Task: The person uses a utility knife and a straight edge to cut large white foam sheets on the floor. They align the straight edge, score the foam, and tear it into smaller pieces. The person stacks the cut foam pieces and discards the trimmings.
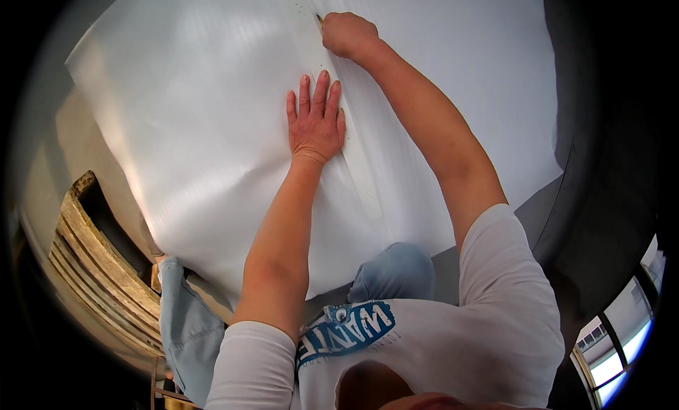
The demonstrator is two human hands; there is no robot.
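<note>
My left hand (315, 130) lies flat with fingers spread on a long, narrow, pale straight strip (362, 176) marked with small dark dots. Beneath the strip is a large, glossy white sheet (191, 120). Farther up, at the strip's right edge, my right hand (349, 35) is closed in a fist. A small dark, brownish tip (320, 19) pokes out on its left side, touching or close to the strip. The rest of that tool is hidden in the fist, so I cannot tell its kind.
The sheet spreads over a grey surface (544, 208) that shows along its right and lower edges. To the lower left stands a slatted wooden piece (106, 258). My bent knee (396, 272) in light blue jeans is at the sheet's near edge. A window (612, 360) shows at lower right.
</note>
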